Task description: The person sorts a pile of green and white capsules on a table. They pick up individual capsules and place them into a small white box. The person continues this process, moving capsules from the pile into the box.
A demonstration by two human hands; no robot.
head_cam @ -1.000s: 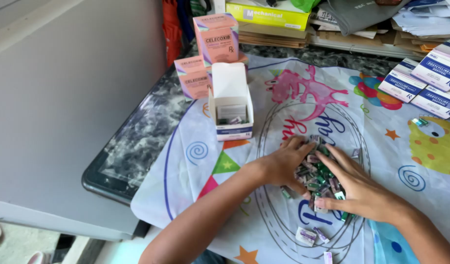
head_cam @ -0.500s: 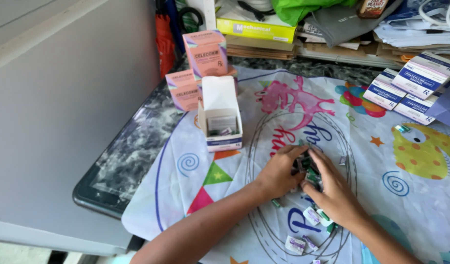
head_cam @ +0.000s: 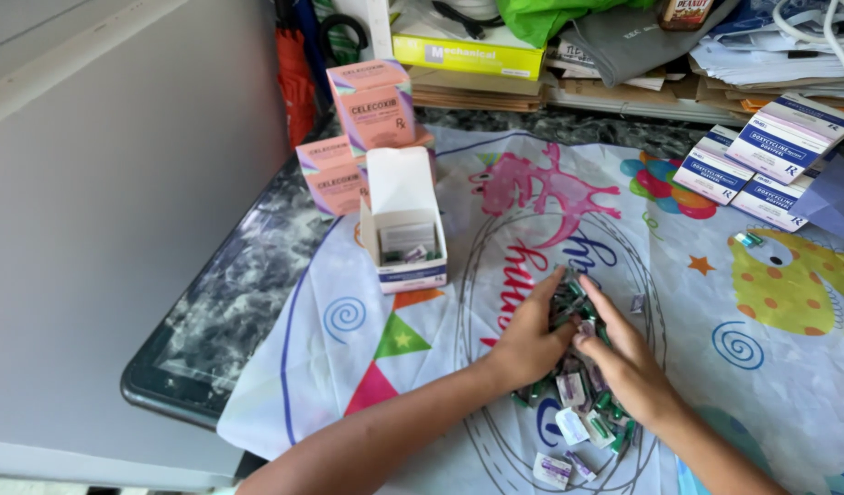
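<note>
My left hand (head_cam: 529,341) and my right hand (head_cam: 623,359) are cupped together around a small pile of green-and-silver capsule strips (head_cam: 576,302) on a printed party cloth (head_cam: 495,220). Both hands press on the pile from either side, fingers curled over it. More loose strips (head_cam: 578,426) lie scattered below my hands. An open white box with a blue band (head_cam: 403,234) stands upright to the upper left, a few strips inside it.
Pink medicine boxes (head_cam: 362,119) are stacked behind the open box. White-and-blue boxes (head_cam: 761,160) lie at the upper right. A yellow box (head_cam: 468,55), papers and cloth clutter the back. The dark marble counter's edge (head_cam: 174,394) drops off at left.
The view has shifted a little. My hands have drawn closer together, gathering the strips into a tighter pile.
</note>
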